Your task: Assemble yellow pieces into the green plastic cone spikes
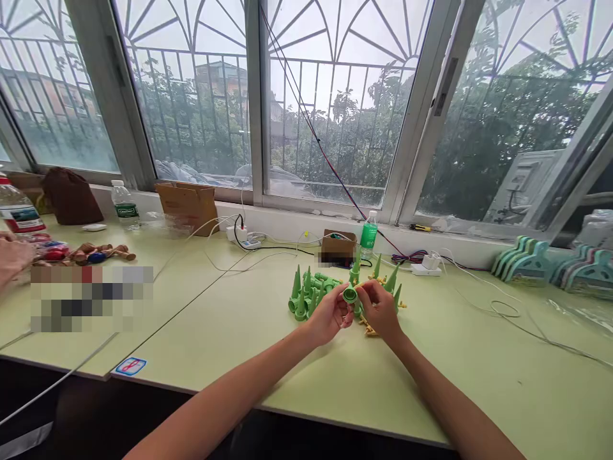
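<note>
My left hand [331,314] holds a green plastic part [350,294] with its round, hollow end facing me. My right hand [380,308] is closed at the right side of that part, with its fingertips pinched; a small yellowish piece seems to show there, partly hidden. Behind and left of my hands, several green cone-shaped pieces [300,305] stand or lie in a cluster on the table. More green cones [391,279] stand behind my right hand. Small yellow pieces [370,329] lie beneath and beside my right hand.
The pale green table [230,358] runs below the windows. A green-labelled bottle [369,231], small cardboard box [338,244] and power strip [426,270] stand behind the cones. Pastel hangers [524,260] are at right. Another person's hand [14,257] is at far left near wooden pieces [103,253].
</note>
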The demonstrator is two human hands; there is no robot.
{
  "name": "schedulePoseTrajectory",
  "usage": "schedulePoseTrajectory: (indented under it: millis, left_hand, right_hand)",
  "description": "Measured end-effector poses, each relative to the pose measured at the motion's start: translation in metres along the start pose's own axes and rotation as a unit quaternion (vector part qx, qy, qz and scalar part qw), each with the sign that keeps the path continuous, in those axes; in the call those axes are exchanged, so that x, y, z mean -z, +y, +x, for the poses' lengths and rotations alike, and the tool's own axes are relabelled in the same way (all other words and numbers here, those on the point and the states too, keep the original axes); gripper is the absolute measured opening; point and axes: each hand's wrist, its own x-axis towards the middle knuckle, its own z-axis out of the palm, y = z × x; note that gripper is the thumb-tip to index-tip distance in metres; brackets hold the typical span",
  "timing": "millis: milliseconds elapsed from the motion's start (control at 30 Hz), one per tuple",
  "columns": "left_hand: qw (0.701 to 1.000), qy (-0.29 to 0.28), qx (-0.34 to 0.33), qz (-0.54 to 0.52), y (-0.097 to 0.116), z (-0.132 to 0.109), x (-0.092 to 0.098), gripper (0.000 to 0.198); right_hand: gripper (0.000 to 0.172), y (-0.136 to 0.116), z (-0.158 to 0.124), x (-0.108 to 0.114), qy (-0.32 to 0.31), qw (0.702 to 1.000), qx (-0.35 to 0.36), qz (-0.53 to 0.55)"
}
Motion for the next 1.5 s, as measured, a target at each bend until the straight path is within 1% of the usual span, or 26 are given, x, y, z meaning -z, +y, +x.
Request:
schedulePoseTrajectory:
  millis: [167,267,433,700,933,1067,1300,1367,1500]
  left_hand:
    - [1.000,-0.008,0.001,-0.005,-0.0006,-0.0003,-0.0015,0.035]
    - [1.000,-0.009,0.000,-0.003,-0.0004,-0.0012,-0.0031,0.036]
    - [1.000,-0.004,0.001,0.017,0.0001,-0.0028,-0.0051,0.037]
    - [0.996,0.006,-0.037,0.086,-0.0010,-0.0028,-0.0015,0.039]
    - [0.986,0.008,-0.078,0.147,-0.0016,-0.0038,0.0022,0.041]
    - [0.979,0.022,-0.098,0.180,-0.0017,-0.0050,0.0021,0.040]
    - [0.964,0.037,-0.144,0.222,-0.0025,-0.0053,0.0013,0.045]
    - [0.955,0.044,-0.164,0.244,-0.0029,-0.0052,0.0013,0.047]
    - [0.929,0.060,-0.207,0.302,-0.0042,-0.0056,0.0012,0.046]
  right_hand:
    - [0.030,0.0026,-0.0003,-0.0007,0.015,1.000,-0.015,0.007]
    - [0.030,0.0028,0.0000,-0.0005,0.011,1.000,-0.024,0.018]
    - [0.030,0.0020,0.0005,0.0003,0.015,1.000,-0.016,0.002]
    - [0.031,0.0020,-0.0002,-0.0001,0.000,1.000,-0.019,-0.001]
    - [0.032,0.0048,-0.0005,-0.0008,-0.012,0.999,-0.041,0.034]
    - [0.033,0.0058,-0.0001,-0.0001,-0.017,0.998,-0.047,0.041]
    - [0.035,0.0065,0.0003,0.0003,-0.023,0.997,-0.057,0.045]
    - [0.035,0.0070,0.0002,0.0001,-0.023,0.997,-0.059,0.048]
    - [0.034,0.0087,0.0001,-0.0004,-0.023,0.997,-0.062,0.051]
